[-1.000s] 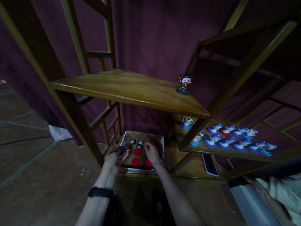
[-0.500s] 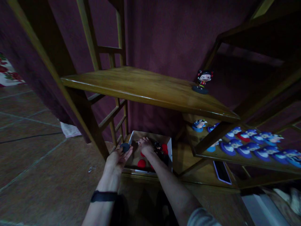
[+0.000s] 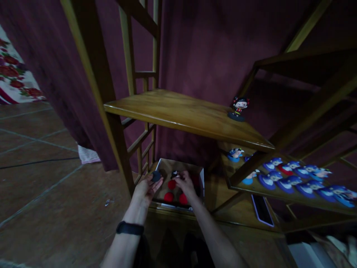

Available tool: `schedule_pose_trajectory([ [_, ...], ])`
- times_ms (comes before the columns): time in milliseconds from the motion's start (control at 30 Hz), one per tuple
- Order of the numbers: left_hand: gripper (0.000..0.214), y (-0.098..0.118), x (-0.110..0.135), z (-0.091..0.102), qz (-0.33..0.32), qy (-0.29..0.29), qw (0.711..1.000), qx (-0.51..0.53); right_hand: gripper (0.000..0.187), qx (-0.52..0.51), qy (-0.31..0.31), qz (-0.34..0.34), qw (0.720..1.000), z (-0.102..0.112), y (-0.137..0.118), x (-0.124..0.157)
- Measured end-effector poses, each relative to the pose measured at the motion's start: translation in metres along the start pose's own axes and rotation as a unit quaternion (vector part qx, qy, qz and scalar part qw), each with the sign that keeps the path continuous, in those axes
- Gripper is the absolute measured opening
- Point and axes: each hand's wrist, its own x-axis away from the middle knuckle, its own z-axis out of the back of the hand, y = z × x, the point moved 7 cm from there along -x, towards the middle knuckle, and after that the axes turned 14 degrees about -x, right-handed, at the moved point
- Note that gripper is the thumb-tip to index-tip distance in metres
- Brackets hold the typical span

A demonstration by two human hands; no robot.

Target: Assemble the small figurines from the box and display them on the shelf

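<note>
My left hand (image 3: 148, 188) holds a dark round base (image 3: 156, 176) at the left edge of a cardboard box (image 3: 182, 163). Inside the box, my right hand (image 3: 186, 185) has its fingers closed on a small black-haired figurine (image 3: 175, 174). Below it in the box lie several red round pieces, one of them a red disc (image 3: 169, 197) near the front wall. My right hand and forearm cover part of the box's right side, which is dim.
A wooden shelf (image 3: 178, 111) juts out above the box, bearing a figurine on a dark base (image 3: 238, 108). To the right, several blue-based figurines (image 3: 290, 183) line a lower shelf. A phone (image 3: 262, 210) lies on the bottom board. A wooden post (image 3: 117, 149) stands left.
My right hand has moved from the box's back left toward its middle and now has a figurine in its fingers. My left hand still holds the dark base. The view has shifted slightly.
</note>
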Motion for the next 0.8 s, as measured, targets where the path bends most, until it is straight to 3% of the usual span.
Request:
schedule_pose_trajectory([
  [100,0.014,-0.01,0.005,-0.011,0.014,-0.025,1.0,-0.009,0.028,-0.274,0.003,-0.086,0.958,0.028,0.002,0.029],
  [167,0.013,-0.019,0.01,-0.02,0.017,-0.038,0.999,-0.021,0.027,-0.349,0.026,-0.087,0.933,0.046,-0.006,0.045],
  [233,0.011,-0.03,0.015,-0.03,0.019,-0.052,0.998,-0.038,0.025,-0.354,0.02,-0.075,0.932,0.055,-0.017,0.056],
  [367,0.008,-0.052,0.022,-0.047,0.032,-0.087,0.994,-0.064,0.027,-0.223,0.021,0.016,0.975,0.059,-0.044,0.06],
  [467,0.01,-0.063,0.025,-0.056,0.045,-0.117,0.99,-0.07,0.028,-0.092,0.033,0.093,0.991,0.053,-0.057,0.056],
  [633,0.014,-0.067,0.025,-0.061,0.035,-0.125,0.988,-0.082,0.033,0.087,0.013,0.16,0.983,0.038,-0.067,0.057],
  [800,0.013,-0.064,0.026,-0.064,0.018,-0.135,0.984,-0.116,0.032,0.175,-0.018,0.181,0.968,0.033,-0.071,0.059],
])
